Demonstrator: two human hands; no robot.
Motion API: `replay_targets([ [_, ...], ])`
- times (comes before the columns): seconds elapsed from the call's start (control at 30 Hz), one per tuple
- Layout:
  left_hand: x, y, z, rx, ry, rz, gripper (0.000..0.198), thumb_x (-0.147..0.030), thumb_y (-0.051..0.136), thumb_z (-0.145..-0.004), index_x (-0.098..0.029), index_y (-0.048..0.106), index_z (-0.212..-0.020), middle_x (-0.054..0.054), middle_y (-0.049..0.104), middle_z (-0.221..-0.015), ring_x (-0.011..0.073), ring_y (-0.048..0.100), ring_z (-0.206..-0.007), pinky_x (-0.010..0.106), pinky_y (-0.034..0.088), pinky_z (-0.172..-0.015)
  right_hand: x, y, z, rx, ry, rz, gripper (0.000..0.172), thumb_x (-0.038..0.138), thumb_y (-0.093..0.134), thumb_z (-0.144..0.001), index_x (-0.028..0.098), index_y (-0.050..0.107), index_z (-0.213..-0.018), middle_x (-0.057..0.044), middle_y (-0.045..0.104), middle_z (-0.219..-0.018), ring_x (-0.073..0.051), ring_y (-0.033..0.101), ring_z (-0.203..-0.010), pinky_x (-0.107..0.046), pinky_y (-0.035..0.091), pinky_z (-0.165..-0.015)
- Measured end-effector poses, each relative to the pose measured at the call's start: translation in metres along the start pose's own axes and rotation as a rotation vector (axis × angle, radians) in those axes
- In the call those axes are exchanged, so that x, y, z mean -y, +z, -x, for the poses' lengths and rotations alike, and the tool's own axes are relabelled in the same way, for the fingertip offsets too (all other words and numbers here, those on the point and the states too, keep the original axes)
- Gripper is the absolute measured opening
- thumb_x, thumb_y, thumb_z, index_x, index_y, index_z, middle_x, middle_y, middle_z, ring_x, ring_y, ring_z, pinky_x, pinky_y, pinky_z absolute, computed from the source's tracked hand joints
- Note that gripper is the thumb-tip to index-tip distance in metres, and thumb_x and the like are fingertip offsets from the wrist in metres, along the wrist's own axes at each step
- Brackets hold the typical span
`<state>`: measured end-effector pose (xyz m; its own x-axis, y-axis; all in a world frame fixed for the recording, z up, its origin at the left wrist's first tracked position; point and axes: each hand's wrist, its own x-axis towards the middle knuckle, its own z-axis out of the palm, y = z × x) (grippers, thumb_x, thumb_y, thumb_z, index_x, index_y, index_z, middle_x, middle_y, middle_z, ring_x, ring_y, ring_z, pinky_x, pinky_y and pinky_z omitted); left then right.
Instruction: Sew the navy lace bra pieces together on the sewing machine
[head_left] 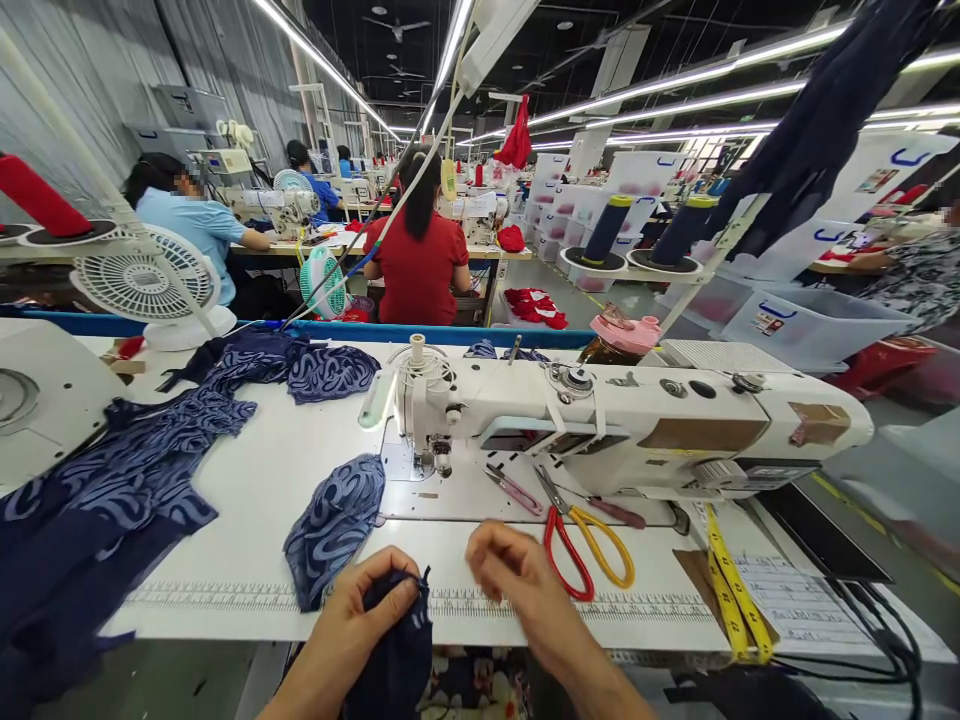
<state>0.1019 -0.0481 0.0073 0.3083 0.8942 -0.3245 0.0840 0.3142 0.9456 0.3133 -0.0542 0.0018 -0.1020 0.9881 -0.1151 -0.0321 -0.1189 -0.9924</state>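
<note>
My left hand (pixel 371 610) pinches a dark navy fabric piece (pixel 390 640) between thumb and forefinger, and the cloth hangs below the table's front edge. To its right, my right hand (pixel 514 580) hovers apart from that cloth, fingers curled together; whatever they may hold cannot be made out. Beyond the left hand lies a blue swirl-patterned fabric piece (pixel 334 530), reaching up to the needle area of the white sewing machine (pixel 540 410). Scissors (pixel 577 545) with one red and one yellow handle rest just right of my right hand, near pink-handled thread snips (pixel 517 490).
Navy patterned fabric (pixel 142 460) is heaped along the left side. A yellow measuring tape (pixel 727 590) and a paper sheet (pixel 795 605) lie at right. Behind the table stand a white fan (pixel 150 275), thread cones (pixel 607 228) and a pink-lidded jar (pixel 622 335). Other people sit at machines farther back.
</note>
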Motion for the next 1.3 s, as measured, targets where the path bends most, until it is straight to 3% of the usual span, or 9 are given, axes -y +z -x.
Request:
replay_targets([
  [0.1,0.001,0.002,0.013,0.047,-0.105,0.177,0.039,-0.057,0.072,-0.072,-0.021,0.06,-0.081,-0.002,0.053,-0.073,0.0141,0.048,-0.066,0.022,0.039,-0.062,0.001,-0.016,0.004,-0.219,-0.186,0.281,0.033,0.051,0.057,-0.09,0.02,0.059,-0.079,-0.001,0.052,-0.074,-0.015,0.046,-0.069,-0.027,0.039,-0.064],
  [0.23,0.005,0.006,0.026,0.062,-0.045,0.144,0.037,-0.056,0.071,-0.075,-0.021,0.061,-0.083,-0.003,0.052,-0.071,0.0134,0.047,-0.067,0.021,0.037,-0.062,0.005,-0.008,0.022,0.075,-0.253,0.304,0.023,0.041,0.053,-0.095,0.024,0.065,-0.105,-0.007,0.059,-0.111,-0.02,0.055,-0.1,-0.031,0.044,-0.084],
  [0.33,0.005,0.008,0.035,0.078,0.027,0.03,0.035,-0.056,0.064,-0.081,-0.021,0.062,-0.084,-0.003,0.052,-0.071,0.0137,0.047,-0.067,0.022,0.037,-0.063,0.006,0.013,0.037,0.219,-0.19,0.272,0.017,0.037,0.06,-0.092,0.022,0.067,-0.097,-0.004,0.061,-0.097,-0.018,0.056,-0.09,-0.028,0.044,-0.078],
  [0.5,0.007,0.01,0.047,0.037,0.142,-0.201,0.03,-0.05,0.064,-0.081,-0.02,0.063,-0.082,0.0,0.056,-0.077,0.0174,0.049,-0.076,0.024,0.04,-0.071,0.004,0.024,0.048,0.112,-0.269,0.441,0.023,0.033,0.051,-0.097,0.02,0.058,-0.08,-0.001,0.056,-0.078,-0.015,0.052,-0.075,-0.026,0.042,-0.068],
  [0.63,0.014,0.009,0.046,-0.014,0.063,-0.144,0.033,-0.054,0.065,-0.079,-0.022,0.063,-0.086,0.001,0.059,-0.082,0.0193,0.052,-0.078,0.025,0.043,-0.069,-0.009,-0.008,0.039,-0.117,-0.48,0.869,0.02,0.024,0.04,-0.1,0.021,0.06,-0.098,-0.008,0.063,-0.093,-0.021,0.057,-0.086,-0.034,0.045,-0.079],
  [0.73,0.017,0.007,0.038,-0.091,0.018,-0.034,0.038,-0.058,0.066,-0.077,-0.023,0.062,-0.091,0.001,0.063,-0.093,0.0204,0.056,-0.084,0.024,0.045,-0.07,-0.021,-0.042,0.019,-0.391,-0.469,1.219,0.027,0.017,0.037,-0.098,0.018,0.061,-0.11,-0.012,0.064,-0.101,-0.026,0.058,-0.095,-0.04,0.047,-0.086],
  [0.87,0.019,0.01,0.024,-0.066,-0.045,0.142,0.042,-0.058,0.072,-0.072,-0.023,0.06,-0.093,-0.001,0.062,-0.082,0.017,0.058,-0.072,0.024,0.047,-0.064,-0.027,-0.066,-0.02,-0.342,-0.374,1.382,0.027,0.013,0.042,-0.095,0.018,0.061,-0.114,-0.013,0.065,-0.107,-0.028,0.057,-0.103,-0.041,0.048,-0.09],
  [1.13,0.028,0.012,0.002,-0.068,-0.028,0.502,0.039,-0.047,0.08,-0.071,-0.02,0.055,-0.081,-0.005,0.053,-0.076,0.0068,0.044,-0.059,0.017,0.038,-0.054,-0.019,-0.05,-0.03,-0.281,-0.279,1.219,0.026,0.011,0.031,-0.097,0.017,0.056,-0.099,-0.01,0.062,-0.088,-0.023,0.06,-0.08,-0.036,0.049,-0.072],
  [1.3,0.02,0.012,-0.01,-0.026,0.012,0.49,0.037,-0.046,0.081,-0.072,-0.018,0.056,-0.075,-0.004,0.053,-0.072,0.0083,0.044,-0.065,0.017,0.037,-0.06,-0.01,-0.019,0.006,0.208,0.014,0.368,0.035,0.051,0.034,-0.102,0.021,0.048,-0.089,0.005,0.041,-0.067,-0.01,0.036,-0.055,-0.022,0.032,-0.052],
])
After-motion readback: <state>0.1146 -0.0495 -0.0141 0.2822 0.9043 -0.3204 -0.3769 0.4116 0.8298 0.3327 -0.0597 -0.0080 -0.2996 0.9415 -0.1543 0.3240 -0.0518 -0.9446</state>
